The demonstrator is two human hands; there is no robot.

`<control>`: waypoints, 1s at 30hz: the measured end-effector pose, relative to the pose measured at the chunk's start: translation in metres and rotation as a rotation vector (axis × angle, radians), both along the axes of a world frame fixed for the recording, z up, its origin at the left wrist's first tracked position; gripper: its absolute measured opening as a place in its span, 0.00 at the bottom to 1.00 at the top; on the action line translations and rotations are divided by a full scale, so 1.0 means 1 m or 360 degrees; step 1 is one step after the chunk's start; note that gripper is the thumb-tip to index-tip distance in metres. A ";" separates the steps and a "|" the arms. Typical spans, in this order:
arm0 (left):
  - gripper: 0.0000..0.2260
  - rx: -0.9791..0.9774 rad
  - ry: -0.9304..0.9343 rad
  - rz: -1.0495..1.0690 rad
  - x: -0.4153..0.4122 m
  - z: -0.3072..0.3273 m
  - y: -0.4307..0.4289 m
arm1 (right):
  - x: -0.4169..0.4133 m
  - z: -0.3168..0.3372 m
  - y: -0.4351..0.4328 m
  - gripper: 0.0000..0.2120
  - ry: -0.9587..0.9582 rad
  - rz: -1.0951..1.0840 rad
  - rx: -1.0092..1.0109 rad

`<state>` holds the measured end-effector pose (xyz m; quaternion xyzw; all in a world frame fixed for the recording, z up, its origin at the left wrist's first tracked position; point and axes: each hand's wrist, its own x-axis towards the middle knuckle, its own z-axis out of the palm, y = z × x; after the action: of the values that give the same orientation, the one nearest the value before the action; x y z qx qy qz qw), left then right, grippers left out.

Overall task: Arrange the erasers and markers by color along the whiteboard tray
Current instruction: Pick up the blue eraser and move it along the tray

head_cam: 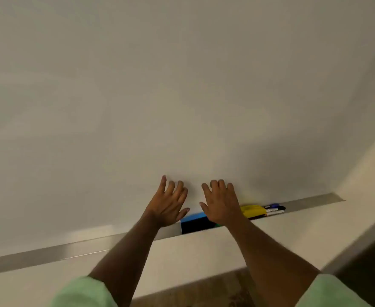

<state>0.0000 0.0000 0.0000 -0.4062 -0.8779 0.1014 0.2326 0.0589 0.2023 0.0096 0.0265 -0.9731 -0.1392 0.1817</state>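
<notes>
A metal whiteboard tray (49, 251) runs from lower left to upper right under the whiteboard (182, 85). In it lies a blue eraser (193, 221) with a dark underside, a sliver of green just right of it behind my wrist. Further right sits a yellow eraser (253, 211), then a few markers (274, 209), one blue-capped, one black-capped. My left hand (170, 202) hovers above the tray left of the blue eraser, fingers spread, holding nothing. My right hand (220, 203) is spread above the erasers, partly hiding them, also holding nothing.
A white ledge or wall panel (193, 253) stands in front of the tray and hides its lower edge. A side wall (370, 185) closes the tray's right end. Brown flooring (204, 291) shows below. Pale green sleeves cover my upper arms.
</notes>
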 end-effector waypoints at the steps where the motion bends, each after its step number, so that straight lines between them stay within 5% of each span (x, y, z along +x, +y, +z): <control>1: 0.29 -0.0051 -0.0009 0.0030 -0.001 -0.011 0.003 | -0.001 -0.010 0.000 0.25 -0.0053 -0.0001 -0.0020; 8: 0.14 -0.0146 -0.0189 0.0063 -0.006 -0.085 0.017 | -0.009 -0.077 0.009 0.21 -0.0323 -0.0078 -0.0159; 24: 0.27 -0.0063 -0.0538 0.0275 -0.020 -0.155 0.034 | -0.037 -0.127 -0.004 0.19 -0.0334 -0.0582 -0.1061; 30: 0.24 0.0171 -0.0738 0.0389 -0.017 -0.157 0.031 | -0.041 -0.141 -0.005 0.22 -0.0242 -0.0724 -0.1359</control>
<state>-0.0166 0.0308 -0.1573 -0.2965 -0.9544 -0.0137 0.0324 0.0182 0.1968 -0.1311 -0.2535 -0.9349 0.2386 0.0696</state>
